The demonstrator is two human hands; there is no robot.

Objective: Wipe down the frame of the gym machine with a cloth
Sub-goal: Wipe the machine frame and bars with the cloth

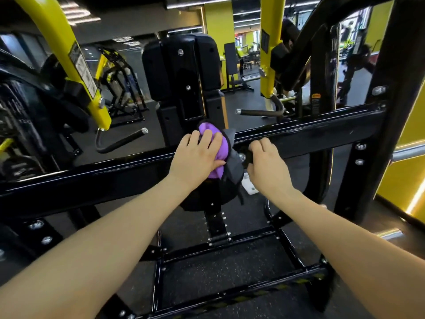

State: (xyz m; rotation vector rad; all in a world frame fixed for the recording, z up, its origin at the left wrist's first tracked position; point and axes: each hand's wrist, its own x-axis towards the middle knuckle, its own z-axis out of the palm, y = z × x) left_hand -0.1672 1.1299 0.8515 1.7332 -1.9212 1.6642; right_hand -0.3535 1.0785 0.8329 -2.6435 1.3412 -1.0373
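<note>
A purple and grey cloth lies bunched on the black horizontal bar of the gym machine frame, at the middle of the view. My left hand presses on the cloth, its fingers curled over the purple part. Just to the right, my right hand has its fingers curled over the front face of the same bar, beside a bolt; the grey end of the cloth hangs between the two hands. What lies under my right fingers is hidden.
A black upright post joins the bar at the right. Yellow lever arms with black handles stand behind the bar, left and right. A black padded block rises behind the cloth. The machine's black base frame lies on the rubber floor below.
</note>
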